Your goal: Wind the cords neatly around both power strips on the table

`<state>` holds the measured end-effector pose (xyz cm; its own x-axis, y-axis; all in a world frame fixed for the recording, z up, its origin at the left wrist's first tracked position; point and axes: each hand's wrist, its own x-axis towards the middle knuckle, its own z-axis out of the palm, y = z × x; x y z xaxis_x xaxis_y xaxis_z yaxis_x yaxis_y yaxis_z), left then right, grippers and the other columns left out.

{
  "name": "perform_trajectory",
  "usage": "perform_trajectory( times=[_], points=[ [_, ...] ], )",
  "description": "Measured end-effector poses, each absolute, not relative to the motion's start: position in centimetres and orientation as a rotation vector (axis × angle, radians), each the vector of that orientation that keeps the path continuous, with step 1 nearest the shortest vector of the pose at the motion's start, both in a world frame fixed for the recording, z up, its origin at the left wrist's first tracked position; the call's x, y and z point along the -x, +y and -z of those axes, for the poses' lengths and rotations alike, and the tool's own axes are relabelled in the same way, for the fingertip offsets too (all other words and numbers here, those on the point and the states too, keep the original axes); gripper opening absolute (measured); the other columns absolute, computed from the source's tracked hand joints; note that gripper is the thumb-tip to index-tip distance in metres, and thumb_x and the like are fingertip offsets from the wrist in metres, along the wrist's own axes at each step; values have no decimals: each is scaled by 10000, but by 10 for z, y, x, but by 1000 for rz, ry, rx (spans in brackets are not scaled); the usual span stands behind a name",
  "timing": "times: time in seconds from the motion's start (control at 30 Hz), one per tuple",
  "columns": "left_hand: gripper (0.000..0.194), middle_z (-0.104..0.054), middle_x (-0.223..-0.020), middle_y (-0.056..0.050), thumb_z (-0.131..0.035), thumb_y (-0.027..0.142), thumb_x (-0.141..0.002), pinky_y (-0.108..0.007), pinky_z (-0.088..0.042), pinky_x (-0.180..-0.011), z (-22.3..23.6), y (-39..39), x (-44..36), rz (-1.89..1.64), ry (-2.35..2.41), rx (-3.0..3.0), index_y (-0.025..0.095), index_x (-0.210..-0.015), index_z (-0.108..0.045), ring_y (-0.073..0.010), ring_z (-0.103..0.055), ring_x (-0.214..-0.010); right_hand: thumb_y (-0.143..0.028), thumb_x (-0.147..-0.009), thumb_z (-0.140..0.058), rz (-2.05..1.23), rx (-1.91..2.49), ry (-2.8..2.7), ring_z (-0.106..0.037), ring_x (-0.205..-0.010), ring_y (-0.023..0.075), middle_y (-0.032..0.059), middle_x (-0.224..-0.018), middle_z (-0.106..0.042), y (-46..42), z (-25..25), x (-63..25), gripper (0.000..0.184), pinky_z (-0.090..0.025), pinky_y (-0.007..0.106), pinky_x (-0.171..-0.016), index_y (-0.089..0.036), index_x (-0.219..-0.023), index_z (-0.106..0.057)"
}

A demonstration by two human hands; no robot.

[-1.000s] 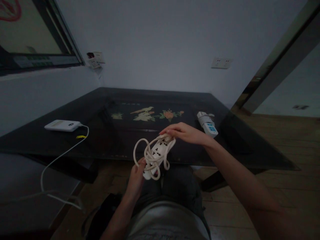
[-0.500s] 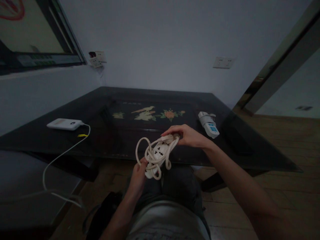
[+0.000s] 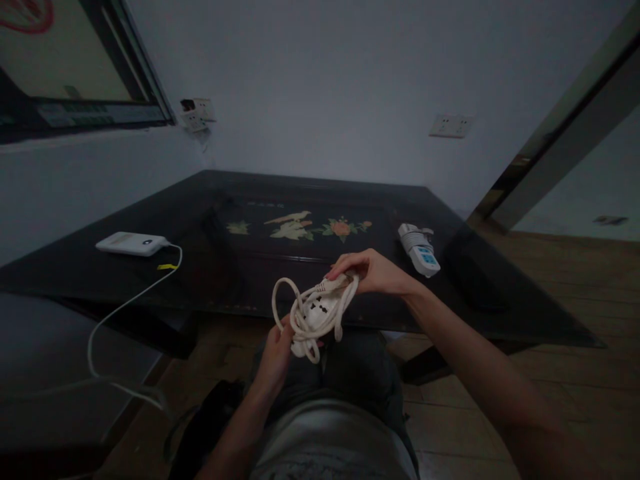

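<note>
I hold a white power strip (image 3: 320, 312) with its cream cord (image 3: 295, 317) looped loosely around it, just in front of the dark table's near edge. My left hand (image 3: 277, 357) grips the strip's lower end from below. At the upper end my right hand (image 3: 370, 272) pinches the cord near its plug. One loop of cord sticks out to the left of the strip.
A dark glass-topped table (image 3: 210, 260) with a bird-and-flower inlay (image 3: 300, 227) fills the middle. A white power bank (image 3: 133, 243) with a trailing white cable (image 3: 125, 307) lies at the left. A second wrapped power strip (image 3: 419, 249) lies at the right. Wall sockets (image 3: 453, 125) sit behind.
My right hand has pulled back slightly toward me, closing its fingers tighter on the cord end. The strip has tilted a little; the left hand has barely moved.
</note>
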<state>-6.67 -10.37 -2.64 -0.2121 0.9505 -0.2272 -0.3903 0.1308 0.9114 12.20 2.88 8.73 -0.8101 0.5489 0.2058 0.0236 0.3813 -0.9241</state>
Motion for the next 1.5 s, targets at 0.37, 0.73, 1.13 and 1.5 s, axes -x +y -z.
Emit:
perform_trajectory(
  times=[0.37,0.73,1.13,1.5],
  points=[
    [531,-728,-768,-85,-686,531,-687,-319,-533,-726,47,-106,74,-1413,1255,-676,88,-978,-677,-245,-687,-784,-188,-584,-816,-1564,462,-2097,-665,-905,197,34,-926,-733,28,-77,-124,272,-427,413,-971,-206,-847,-748],
    [530,-733,-860,-111,-715,494,-668,-301,-517,-750,37,-113,72,-1400,1251,-697,91,-1012,-683,-277,-662,-920,-234,-621,-807,-1624,450,-2112,-673,-860,167,14,-864,-748,28,-70,-128,222,-295,435,-1090,-200,-834,-753],
    [510,-717,-988,-115,-674,446,-744,-275,-536,-650,29,-112,74,-1316,1108,-669,128,-1140,-630,-236,-669,-840,-308,-846,-612,-1288,501,-2298,-627,-882,169,60,-969,-669,21,-70,-128,214,-491,309,-787,-172,-988,-696],
    [417,-694,-1043,-101,-728,272,-746,-374,-584,-688,9,-122,84,-1062,692,-680,210,-1150,-643,-235,-667,-835,-395,-735,-729,-739,432,-2796,-496,-1211,259,70,-1256,-596,30,-74,-135,467,-179,533,-1089,-253,-1162,-605]
  ],
)
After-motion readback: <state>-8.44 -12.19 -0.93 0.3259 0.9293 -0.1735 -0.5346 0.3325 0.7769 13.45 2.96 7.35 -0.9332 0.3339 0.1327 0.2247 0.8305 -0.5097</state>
